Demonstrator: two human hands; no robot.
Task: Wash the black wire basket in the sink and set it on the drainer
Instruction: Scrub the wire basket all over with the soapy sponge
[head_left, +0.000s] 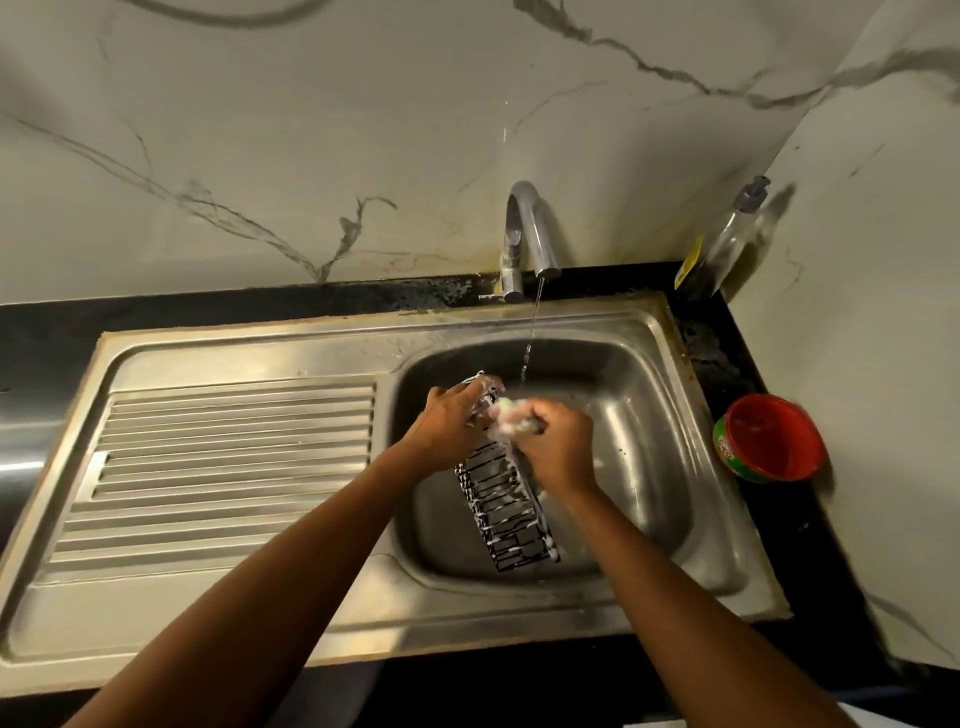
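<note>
We note, over the sink (649, 415): left hand (452, 426) grips the soapy black wire basket (506, 525) at its far end; right hand (558, 447) curls round a foamy sponge (517, 418) against it.

Left hand (448, 427) and right hand (560, 448) hide the top of the basket (503, 515). The sponge (519, 417) is mostly buried in the right hand. Upper right, the bottle (730, 241) is blurred, and the tub (771, 436) has an unreadable label.

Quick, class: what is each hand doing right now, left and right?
Left hand: grips the basket at its top end.
Right hand: holds a soapy sponge against the basket.
</note>
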